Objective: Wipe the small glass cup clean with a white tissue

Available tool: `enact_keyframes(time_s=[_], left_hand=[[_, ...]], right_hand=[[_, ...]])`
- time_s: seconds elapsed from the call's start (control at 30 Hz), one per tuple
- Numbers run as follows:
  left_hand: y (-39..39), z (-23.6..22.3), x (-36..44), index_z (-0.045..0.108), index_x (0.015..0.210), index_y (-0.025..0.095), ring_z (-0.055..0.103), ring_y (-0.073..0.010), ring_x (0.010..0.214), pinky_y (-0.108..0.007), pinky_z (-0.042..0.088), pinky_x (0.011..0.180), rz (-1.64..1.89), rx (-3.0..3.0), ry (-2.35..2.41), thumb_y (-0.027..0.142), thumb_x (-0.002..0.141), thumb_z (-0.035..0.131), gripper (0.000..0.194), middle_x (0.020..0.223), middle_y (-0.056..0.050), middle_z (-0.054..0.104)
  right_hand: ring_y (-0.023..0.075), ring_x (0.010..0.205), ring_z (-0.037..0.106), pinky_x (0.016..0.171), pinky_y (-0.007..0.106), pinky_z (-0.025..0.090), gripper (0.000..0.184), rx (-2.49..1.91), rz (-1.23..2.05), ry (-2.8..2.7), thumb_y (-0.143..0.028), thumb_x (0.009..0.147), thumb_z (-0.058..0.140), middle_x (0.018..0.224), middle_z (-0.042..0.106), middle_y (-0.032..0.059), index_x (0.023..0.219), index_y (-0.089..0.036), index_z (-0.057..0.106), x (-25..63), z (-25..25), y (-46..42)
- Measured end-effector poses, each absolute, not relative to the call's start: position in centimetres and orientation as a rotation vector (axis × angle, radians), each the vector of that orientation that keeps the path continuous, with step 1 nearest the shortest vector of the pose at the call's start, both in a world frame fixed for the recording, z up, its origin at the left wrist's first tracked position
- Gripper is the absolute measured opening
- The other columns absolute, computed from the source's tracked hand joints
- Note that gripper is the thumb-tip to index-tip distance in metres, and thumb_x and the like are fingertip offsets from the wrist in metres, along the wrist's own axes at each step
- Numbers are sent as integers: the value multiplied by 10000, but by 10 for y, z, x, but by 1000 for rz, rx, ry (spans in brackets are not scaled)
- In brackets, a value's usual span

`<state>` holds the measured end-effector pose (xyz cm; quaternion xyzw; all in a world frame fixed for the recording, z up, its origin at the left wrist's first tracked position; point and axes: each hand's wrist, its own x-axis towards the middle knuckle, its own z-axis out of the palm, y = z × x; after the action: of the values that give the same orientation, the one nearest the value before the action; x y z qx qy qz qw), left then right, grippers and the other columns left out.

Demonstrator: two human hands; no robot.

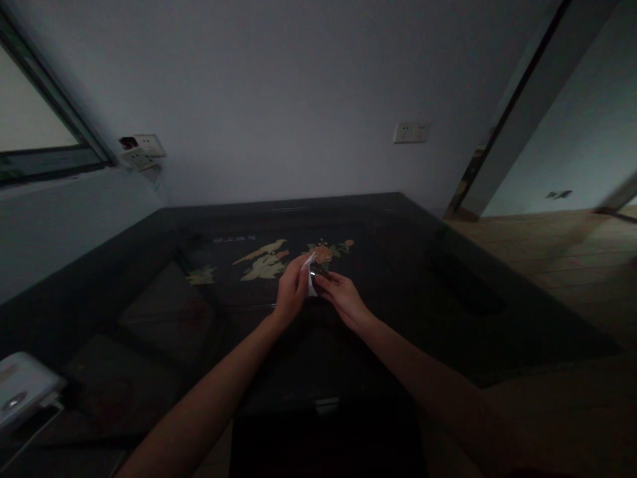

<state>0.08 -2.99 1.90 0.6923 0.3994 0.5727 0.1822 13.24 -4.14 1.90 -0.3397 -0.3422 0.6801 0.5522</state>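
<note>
Over the dark glossy table, my two hands meet near the middle of the view. My left hand is closed on a crumpled white tissue, which lies against the left side of a small dark shiny object. The fingers of my right hand pinch that object from the right. Its kind cannot be made out, since fingers and tissue cover much of it and the light is dim. Behind the hands, a bird-and-flower picture decorates the tabletop.
At the far left edge stands a white device with a white cable. The table's back edge meets a pale wall, which carries a double socket at right and more sockets at left. Wooden floor shows to the right.
</note>
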Motion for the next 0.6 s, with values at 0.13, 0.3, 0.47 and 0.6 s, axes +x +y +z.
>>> enact_keyframes(time_s=[0.13,0.3,0.47,0.6], left_hand=[[-28,17,0,579,1224,192,497,-223,1214,-416,340,1067,1514,2241,1115,344,957,358,379,1263,-104,590],[-24,11,2,586,1201,181,529,-217,1177,-389,360,1053,1560,1923,1137,406,951,368,401,1238,-97,608],[-14,1,6,615,1123,149,631,-228,1014,-371,461,948,1473,1166,1013,487,904,436,440,1084,-96,683],[-12,1,12,636,1062,126,660,-213,965,-349,485,925,1411,754,898,440,906,458,394,1000,-91,715]], right_hand=[[119,703,615,724,260,478,323,-844,1623,-787,-345,541,838,727,672,-2,738,-151,671,132,18,-43],[117,722,622,758,265,493,291,-842,1633,-752,-316,545,842,732,680,-3,706,-151,664,134,22,-45],[156,813,652,858,328,508,286,-815,1631,-763,-333,594,823,840,711,46,763,-139,700,136,17,-40],[172,836,662,863,346,524,306,-816,1616,-786,-356,611,814,872,713,62,787,-131,703,138,11,-34]])
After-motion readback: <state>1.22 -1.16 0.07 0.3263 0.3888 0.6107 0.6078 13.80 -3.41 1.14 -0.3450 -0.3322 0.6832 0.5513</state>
